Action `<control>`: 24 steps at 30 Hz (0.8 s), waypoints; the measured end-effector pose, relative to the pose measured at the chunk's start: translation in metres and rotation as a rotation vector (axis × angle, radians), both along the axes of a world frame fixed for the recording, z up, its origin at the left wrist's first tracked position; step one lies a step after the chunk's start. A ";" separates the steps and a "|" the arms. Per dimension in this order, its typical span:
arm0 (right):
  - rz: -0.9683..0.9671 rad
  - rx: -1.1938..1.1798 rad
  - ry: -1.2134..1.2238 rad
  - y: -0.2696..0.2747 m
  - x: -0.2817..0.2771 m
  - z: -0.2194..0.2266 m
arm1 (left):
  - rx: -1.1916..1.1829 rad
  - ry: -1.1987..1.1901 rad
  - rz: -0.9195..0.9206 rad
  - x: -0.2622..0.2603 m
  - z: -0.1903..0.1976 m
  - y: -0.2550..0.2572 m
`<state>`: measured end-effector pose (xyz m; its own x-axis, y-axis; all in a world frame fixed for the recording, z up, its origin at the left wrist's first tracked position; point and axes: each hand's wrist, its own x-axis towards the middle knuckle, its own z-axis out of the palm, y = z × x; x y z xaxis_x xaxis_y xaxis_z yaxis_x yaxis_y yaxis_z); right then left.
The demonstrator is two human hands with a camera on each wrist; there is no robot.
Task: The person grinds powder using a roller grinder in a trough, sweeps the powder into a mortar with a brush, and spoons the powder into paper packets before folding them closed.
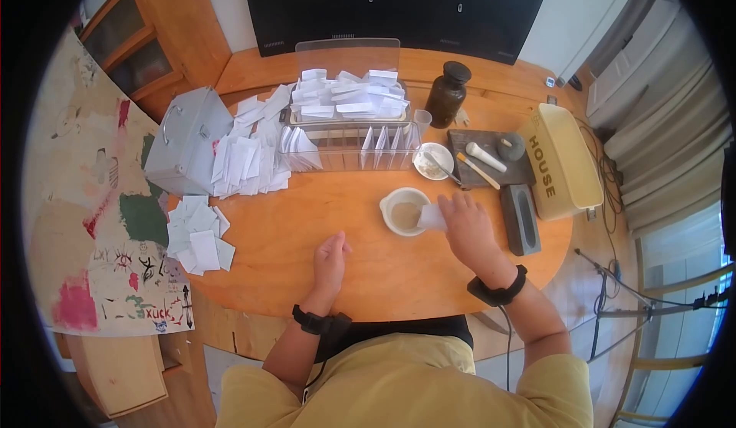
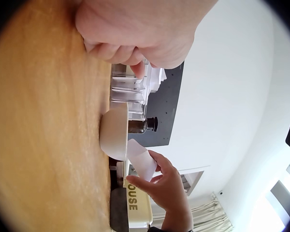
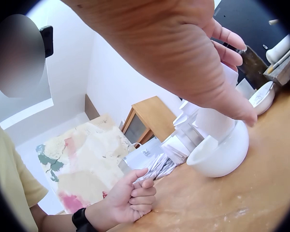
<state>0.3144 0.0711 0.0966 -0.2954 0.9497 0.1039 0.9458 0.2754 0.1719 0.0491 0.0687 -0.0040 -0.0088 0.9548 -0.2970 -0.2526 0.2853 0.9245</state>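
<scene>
A white spouted mortar (image 1: 405, 212) with tan powder in it stands on the wooden table. Over its right rim, my right hand (image 1: 464, 222) pinches a small white paper packet (image 2: 142, 161) between thumb and fingers. The packet tilts toward the bowl, its lower end overlapping the rim in the right wrist view. My left hand (image 1: 330, 262) rests at the table to the left of the mortar, its fingers loosely curled around nothing. Beyond the mortar sits a small white dish (image 1: 434, 161) with pale residue and a thin tool leaning in it.
Racks of white paper packets (image 1: 349, 94) stand at the back, with loose packets (image 1: 201, 232) and a silver case (image 1: 188, 140) on the left. To the right are a stone slab (image 1: 479, 140) bearing a white pestle (image 1: 485, 156) and brush, a dark trough (image 1: 520, 219), a yellow bin (image 1: 563, 167) and a brown jar (image 1: 448, 98).
</scene>
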 end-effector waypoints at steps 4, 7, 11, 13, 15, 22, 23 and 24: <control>-0.098 0.029 0.355 -0.010 0.003 -0.003 | -0.146 -0.008 0.020 -0.003 0.017 0.001; -0.156 0.077 0.587 -0.020 0.004 -0.024 | 0.069 0.070 -0.045 0.003 0.023 0.001; -0.138 0.199 0.801 -0.031 -0.010 -0.049 | 0.315 0.258 -0.208 0.025 0.040 -0.006; -0.148 0.223 0.881 -0.034 -0.018 -0.053 | 0.372 0.330 -0.319 0.036 0.057 -0.011; -0.185 0.230 0.955 -0.036 -0.026 -0.055 | 0.531 0.429 -0.318 0.046 0.060 -0.013; -0.215 0.193 1.086 -0.045 -0.038 -0.066 | 0.681 0.553 -0.308 0.062 0.073 -0.020; -0.242 0.165 1.100 -0.047 -0.040 -0.067 | 0.696 0.555 -0.309 0.062 0.071 -0.020; -0.269 0.136 1.114 -0.049 -0.041 -0.068 | 0.711 0.557 -0.309 0.063 0.067 -0.020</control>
